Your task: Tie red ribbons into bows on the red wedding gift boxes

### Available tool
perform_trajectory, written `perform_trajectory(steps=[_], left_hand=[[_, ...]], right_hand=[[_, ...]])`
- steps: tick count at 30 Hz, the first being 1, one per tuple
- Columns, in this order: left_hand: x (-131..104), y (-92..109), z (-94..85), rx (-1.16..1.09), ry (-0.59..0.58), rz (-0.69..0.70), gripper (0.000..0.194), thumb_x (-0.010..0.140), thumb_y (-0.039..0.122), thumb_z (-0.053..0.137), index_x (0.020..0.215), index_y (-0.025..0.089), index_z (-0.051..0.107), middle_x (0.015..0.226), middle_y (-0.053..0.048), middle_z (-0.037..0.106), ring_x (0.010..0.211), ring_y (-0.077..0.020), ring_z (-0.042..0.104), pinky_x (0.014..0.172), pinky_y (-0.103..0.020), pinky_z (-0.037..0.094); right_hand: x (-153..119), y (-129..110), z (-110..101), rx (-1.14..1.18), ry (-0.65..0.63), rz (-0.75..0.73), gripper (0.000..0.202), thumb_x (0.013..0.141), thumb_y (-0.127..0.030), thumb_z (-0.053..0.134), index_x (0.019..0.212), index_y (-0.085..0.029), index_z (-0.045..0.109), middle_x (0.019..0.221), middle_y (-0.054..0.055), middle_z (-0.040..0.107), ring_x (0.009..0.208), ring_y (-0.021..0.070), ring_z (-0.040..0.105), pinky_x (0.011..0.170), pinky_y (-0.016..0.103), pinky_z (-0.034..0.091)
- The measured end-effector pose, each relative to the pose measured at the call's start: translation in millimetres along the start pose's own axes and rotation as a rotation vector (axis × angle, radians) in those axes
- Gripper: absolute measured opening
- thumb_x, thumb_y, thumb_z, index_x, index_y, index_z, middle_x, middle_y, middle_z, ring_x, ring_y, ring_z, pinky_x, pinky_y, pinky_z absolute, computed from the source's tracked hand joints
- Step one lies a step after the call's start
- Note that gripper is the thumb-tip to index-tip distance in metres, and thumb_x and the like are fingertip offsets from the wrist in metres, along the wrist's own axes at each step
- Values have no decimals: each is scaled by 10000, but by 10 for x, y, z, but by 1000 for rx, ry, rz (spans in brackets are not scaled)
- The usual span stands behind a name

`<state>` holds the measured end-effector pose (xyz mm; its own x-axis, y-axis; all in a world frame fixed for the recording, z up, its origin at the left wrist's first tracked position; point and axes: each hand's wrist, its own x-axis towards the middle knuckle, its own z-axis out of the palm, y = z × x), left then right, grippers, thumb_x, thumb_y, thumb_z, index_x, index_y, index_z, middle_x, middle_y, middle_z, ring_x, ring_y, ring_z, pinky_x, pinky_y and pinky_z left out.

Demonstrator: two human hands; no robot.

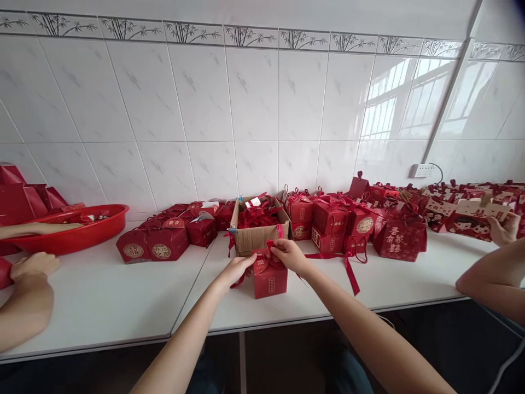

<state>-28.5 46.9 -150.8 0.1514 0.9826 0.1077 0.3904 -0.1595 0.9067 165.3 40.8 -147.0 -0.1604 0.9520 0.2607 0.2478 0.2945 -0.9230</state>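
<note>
A small red gift box (270, 282) with gold print stands upright on the table in front of me. Red ribbon (270, 249) is gathered at its top, with a tail showing at the left. My right hand (290, 256) pinches the ribbon above the lid. At the box's upper left edge, the fingers of my left hand (237, 271) are closed against it; their tips are partly hidden. Right behind stands an open cardboard carton (250, 238) filled with red ribbons (260, 214).
Red boxes (168, 244) sit left, stacked boxes (332, 216) right. A loose ribbon (351, 276) lies near the table's front edge (303, 322). A co-worker's arms flank a red basin (110, 224) at far left; another co-worker's hand (504, 229) holds a printed box at far right.
</note>
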Motion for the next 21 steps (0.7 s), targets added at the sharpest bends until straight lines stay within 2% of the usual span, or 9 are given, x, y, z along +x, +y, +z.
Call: perform_trajectory(steps=[2, 4, 8, 12, 14, 17, 21], left_hand=[[-35, 39, -25, 1, -27, 21, 400, 774, 523, 648, 629, 152, 609, 585, -2, 592, 545, -138, 578, 538, -266, 469], [-61, 108, -71, 20, -6, 64, 398, 706, 542, 672, 568, 180, 582, 528, 6, 560, 520, -148, 556, 511, -260, 435], [-109, 301, -199, 93, 77, 213, 232, 670, 443, 700, 665, 214, 661, 688, -27, 672, 683, -200, 601, 626, -293, 469], [-132, 489, -256, 175, 35, 337, 157, 712, 373, 675, 730, 221, 711, 825, -46, 724, 794, -224, 628, 744, -315, 473], [-113, 571, -237, 198, -14, 365, 148, 718, 360, 668, 747, 221, 707, 803, -39, 723, 762, -218, 635, 725, -311, 478], [-57, 719, -199, 210, -100, 393, 132, 688, 324, 676, 769, 224, 704, 789, -31, 725, 731, -215, 644, 684, -299, 488], [20, 965, -190, 220, -214, 429, 133, 604, 248, 699, 734, 253, 726, 764, -6, 735, 726, -217, 656, 666, -278, 494]], right_hand=[[0, 5, 36, -84, 40, 40, 241, 925, -348, 566, 1018, -133, 622, 998, 54, 660, 876, 166, 644, 788, 360, 545], [-7, -17, 68, -165, 73, 81, 272, 929, -354, 561, 1106, -152, 606, 1095, 67, 636, 920, 179, 635, 802, 375, 549], [-25, -116, 97, -287, 95, 125, 259, 930, -343, 558, 1113, -167, 610, 1137, 74, 628, 948, 181, 628, 819, 374, 545], [-30, -188, 91, -339, 90, 106, 230, 926, -353, 564, 1010, -153, 637, 1031, 54, 659, 879, 160, 636, 793, 354, 542], [-29, -203, 88, -342, 88, 73, 203, 909, -339, 584, 910, -149, 657, 909, 35, 680, 814, 149, 637, 780, 341, 530], [-33, -214, 72, -320, 74, 7, 103, 821, -232, 630, 777, -170, 701, 736, 19, 700, 738, 162, 635, 733, 300, 491], [-72, -223, 1, -273, -10, -92, 139, 731, -147, 602, 737, -196, 732, 689, -18, 700, 683, 151, 606, 665, 249, 432]])
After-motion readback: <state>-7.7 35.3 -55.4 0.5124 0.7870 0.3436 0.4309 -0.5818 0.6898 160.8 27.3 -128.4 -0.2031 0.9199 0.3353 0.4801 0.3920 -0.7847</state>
